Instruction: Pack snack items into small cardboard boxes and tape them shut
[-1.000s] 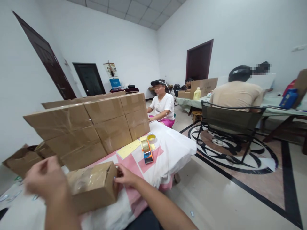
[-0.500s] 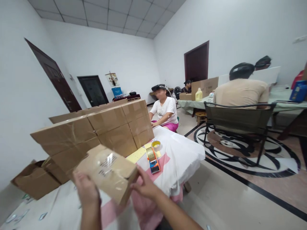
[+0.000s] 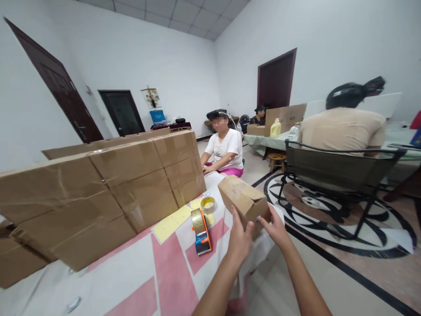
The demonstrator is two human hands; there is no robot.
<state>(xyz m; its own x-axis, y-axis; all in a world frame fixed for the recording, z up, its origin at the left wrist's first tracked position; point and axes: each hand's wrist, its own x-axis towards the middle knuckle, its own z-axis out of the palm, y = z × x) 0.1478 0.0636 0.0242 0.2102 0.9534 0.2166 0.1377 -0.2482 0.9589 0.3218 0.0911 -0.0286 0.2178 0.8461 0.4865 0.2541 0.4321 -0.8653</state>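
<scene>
On the far left a wall of sealed cartons [image 3: 108, 184] stands on the worktop [image 3: 138, 281]: six faces show in the front row, three wide and two high, with more behind that cannot be counted. One loose flattened carton [image 3: 16, 259] lies at the left edge. Just right of the stack lie a yellow sheet [image 3: 173, 223], one tape dispenser [image 3: 200, 228] and one roll of tape [image 3: 208, 203], close together on the pink-and-white cloth.

The left hand [image 3: 239, 239] reaches out past the worktop's right edge, its fingers [image 3: 235, 216] spread and curled up against the near end of a small brown box [image 3: 245, 199]. The right hand [image 3: 276, 228] grips the same box from the lower right, fingers [image 3: 265, 223] closed round its bottom corner. The box is held in the air, tilted, above the worktop's right edge and the floor beyond.

One person in a white shirt [image 3: 226, 147] sits at the far end of the worktop. Right of the hands the floor [image 3: 329, 281] lies open up to one dark chair [image 3: 335, 175], well apart, where another person [image 3: 345, 127] sits with their back turned.
</scene>
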